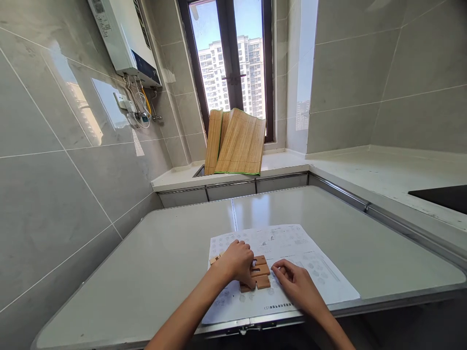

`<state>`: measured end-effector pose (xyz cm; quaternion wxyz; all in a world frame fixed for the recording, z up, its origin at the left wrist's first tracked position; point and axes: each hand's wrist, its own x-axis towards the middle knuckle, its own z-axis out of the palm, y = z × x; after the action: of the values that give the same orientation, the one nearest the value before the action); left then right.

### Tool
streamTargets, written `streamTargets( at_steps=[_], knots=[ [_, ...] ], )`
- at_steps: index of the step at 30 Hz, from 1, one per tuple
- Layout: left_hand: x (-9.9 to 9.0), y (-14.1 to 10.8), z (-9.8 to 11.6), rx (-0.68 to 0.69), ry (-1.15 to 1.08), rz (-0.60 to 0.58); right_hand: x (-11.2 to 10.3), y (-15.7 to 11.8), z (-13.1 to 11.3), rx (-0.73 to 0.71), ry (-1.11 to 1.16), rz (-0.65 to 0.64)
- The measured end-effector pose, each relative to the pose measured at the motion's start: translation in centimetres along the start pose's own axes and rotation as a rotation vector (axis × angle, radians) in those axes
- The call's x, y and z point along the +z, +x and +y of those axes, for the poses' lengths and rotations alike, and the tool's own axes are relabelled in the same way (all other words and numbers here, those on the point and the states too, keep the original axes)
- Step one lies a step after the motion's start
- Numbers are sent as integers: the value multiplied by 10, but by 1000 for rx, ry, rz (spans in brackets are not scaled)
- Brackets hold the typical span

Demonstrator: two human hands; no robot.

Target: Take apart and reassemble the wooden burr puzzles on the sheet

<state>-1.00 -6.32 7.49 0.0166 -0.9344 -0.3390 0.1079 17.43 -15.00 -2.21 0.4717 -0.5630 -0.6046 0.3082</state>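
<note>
Bare forearms [188, 313] converge, left fingers [245, 247] straddling slotted wooden pieces [263, 270], grip unclear, right fingers [286, 264] loosely curled, empty.

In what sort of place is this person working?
Probably a home kitchen: a white wall unit resembling a water heater, a pale countertop, and a black panel, perhaps a cooktop, at right.

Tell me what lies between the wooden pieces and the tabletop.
A printed white sheet lies between the wooden pieces and the tabletop, as the head view shows.
</note>
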Motion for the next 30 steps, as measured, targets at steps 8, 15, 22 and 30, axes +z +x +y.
streamTargets(
  at_steps=[8, 15, 22, 30],
  knots=[
    [7, -10, 10, -157, -142, -14, 2, 2, 7, 16, -2, -27],
    [12, -26, 8, -270, -235, 72, -1, 0, 1, 0, -9, -57],
    [27, -24, 0, -333, -188, 109, -2, -3, -8, -80, -69, -123],
    [34, -26, -3, -315, -165, 136, 0, -7, -13, -109, -207, -227]
  ],
)
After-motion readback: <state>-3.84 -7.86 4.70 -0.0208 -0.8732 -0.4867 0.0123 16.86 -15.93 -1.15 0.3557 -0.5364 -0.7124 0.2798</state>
